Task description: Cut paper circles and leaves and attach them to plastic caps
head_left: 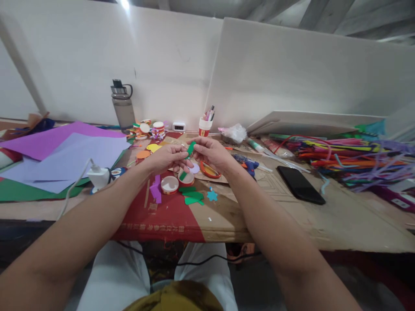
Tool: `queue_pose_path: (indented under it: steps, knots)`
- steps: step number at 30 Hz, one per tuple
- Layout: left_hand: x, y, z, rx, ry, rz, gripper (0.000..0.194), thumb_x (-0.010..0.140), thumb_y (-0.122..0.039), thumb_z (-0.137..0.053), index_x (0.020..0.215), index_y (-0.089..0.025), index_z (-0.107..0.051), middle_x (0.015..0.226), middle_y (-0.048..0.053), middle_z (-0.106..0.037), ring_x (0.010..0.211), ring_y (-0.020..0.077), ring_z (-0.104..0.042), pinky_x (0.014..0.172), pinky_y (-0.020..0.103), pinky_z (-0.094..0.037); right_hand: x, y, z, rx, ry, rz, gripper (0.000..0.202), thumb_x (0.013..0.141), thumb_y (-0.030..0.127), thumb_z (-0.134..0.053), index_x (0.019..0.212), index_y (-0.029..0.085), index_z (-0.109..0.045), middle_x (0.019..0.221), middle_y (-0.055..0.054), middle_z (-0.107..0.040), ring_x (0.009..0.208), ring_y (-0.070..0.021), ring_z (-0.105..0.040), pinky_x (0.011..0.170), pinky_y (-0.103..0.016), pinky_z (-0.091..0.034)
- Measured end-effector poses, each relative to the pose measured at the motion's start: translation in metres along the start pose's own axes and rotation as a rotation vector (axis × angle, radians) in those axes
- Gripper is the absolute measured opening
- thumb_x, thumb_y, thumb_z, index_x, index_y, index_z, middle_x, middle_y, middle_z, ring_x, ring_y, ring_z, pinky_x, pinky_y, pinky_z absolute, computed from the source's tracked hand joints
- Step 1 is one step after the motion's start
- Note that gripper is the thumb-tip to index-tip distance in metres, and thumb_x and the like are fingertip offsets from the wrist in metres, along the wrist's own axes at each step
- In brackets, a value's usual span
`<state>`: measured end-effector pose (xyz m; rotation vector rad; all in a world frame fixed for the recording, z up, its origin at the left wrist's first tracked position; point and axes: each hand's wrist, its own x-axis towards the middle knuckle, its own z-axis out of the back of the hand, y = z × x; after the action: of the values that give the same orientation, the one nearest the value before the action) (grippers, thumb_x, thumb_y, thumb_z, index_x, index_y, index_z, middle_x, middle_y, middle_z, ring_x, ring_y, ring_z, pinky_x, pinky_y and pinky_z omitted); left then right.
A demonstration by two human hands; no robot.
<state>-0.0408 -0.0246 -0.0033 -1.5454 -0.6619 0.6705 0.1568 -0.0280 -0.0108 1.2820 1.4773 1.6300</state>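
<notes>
One bottle (123, 108) stands beyond the hands to their left, and two shallow cups (169, 185) sit side by side just nearer the body than the left hand (173, 158), which pinches one green strip (191, 149) in its fingertips, raised above the desk (350, 220) between both hands. The right hand (212, 151) grips that strip too, with one blue star (212, 195) below it and, well to its right, one black phone (301, 185).
</notes>
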Motion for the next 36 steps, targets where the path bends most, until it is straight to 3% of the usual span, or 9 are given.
queue_pose_path:
  steps: [4,8,11,14,21,29,33,36]
  knots:
    - [0.000,0.001,0.001,0.019,-0.003,0.003,0.035,0.079,-0.038,-0.077,0.088,-0.014,-0.055,0.080,0.011,-0.076,0.060,0.0149,-0.071,0.043,0.016,-0.042,0.001,-0.002,0.001,0.015,0.005,0.000,0.020,0.077,0.027,-0.073,0.096,0.020,-0.070,0.076,0.003,-0.062,0.064,-0.0072,-0.055,0.060,-0.021,-0.045]
    - [0.000,0.002,0.002,0.025,-0.010,-0.024,0.035,0.080,-0.041,-0.077,0.087,-0.013,-0.056,0.076,0.009,-0.074,0.057,0.0123,-0.068,0.043,0.016,-0.042,-0.002,0.002,0.000,0.017,0.031,-0.011,0.029,0.078,0.023,-0.072,0.106,0.024,-0.069,0.091,0.000,-0.066,0.072,-0.0089,-0.057,0.066,-0.023,-0.048]
    - [0.001,0.003,0.003,0.021,0.000,-0.038,0.037,0.078,-0.042,-0.077,0.087,-0.011,-0.059,0.071,0.007,-0.072,0.051,0.0096,-0.063,0.044,0.017,-0.042,-0.002,0.001,0.000,-0.026,0.082,0.022,0.029,0.077,0.023,-0.073,0.106,0.024,-0.069,0.091,0.001,-0.066,0.070,-0.0088,-0.055,0.064,-0.023,-0.047]
    - [0.002,0.004,0.004,0.034,0.027,-0.044,0.038,0.078,-0.044,-0.078,0.086,-0.011,-0.060,0.069,0.006,-0.071,0.049,0.0087,-0.061,0.043,0.017,-0.040,0.000,-0.003,0.003,-0.084,0.103,0.069,0.021,0.076,0.029,-0.074,0.096,0.022,-0.068,0.084,0.002,-0.064,0.066,-0.0079,-0.053,0.062,-0.022,-0.043]
    - [0.005,0.008,0.005,0.040,-0.004,-0.040,0.045,0.079,-0.056,-0.072,0.085,-0.013,-0.059,0.071,0.007,-0.071,0.050,0.0101,-0.062,0.042,0.018,-0.039,0.002,-0.009,0.005,-0.122,-0.050,0.032,0.030,0.071,0.041,-0.078,0.077,0.019,-0.058,0.067,0.005,-0.056,0.057,-0.0068,-0.046,0.055,-0.021,-0.036]
    - [0.002,0.003,0.001,0.103,-0.037,-0.028,0.037,0.076,-0.042,-0.079,0.084,-0.011,-0.061,0.074,0.007,-0.073,0.053,0.0100,-0.065,0.043,0.016,-0.041,0.002,-0.011,-0.002,-0.138,-0.058,0.003,0.038,0.069,0.051,-0.079,0.076,0.019,-0.059,0.063,0.005,-0.054,0.055,-0.0071,-0.046,0.054,-0.022,-0.036]
    - [0.001,0.002,0.002,0.057,-0.040,-0.022,0.038,0.075,-0.043,-0.080,0.080,-0.011,-0.060,0.076,0.009,-0.074,0.055,0.0099,-0.066,0.041,0.014,-0.039,0.005,-0.015,-0.004,-0.003,-0.026,-0.031,0.047,0.074,0.066,-0.070,0.081,0.020,-0.061,0.069,0.001,-0.059,0.058,-0.0103,-0.051,0.055,-0.024,-0.040]
    - [0.002,0.002,0.003,0.006,-0.047,-0.004,0.040,0.073,-0.044,-0.081,0.078,-0.011,-0.060,0.075,0.009,-0.074,0.055,0.0099,-0.067,0.042,0.014,-0.041,0.005,-0.015,-0.005,0.091,0.004,-0.062,0.048,0.076,0.067,-0.067,0.085,0.020,-0.062,0.072,-0.001,-0.060,0.062,-0.0125,-0.053,0.059,-0.027,-0.044]
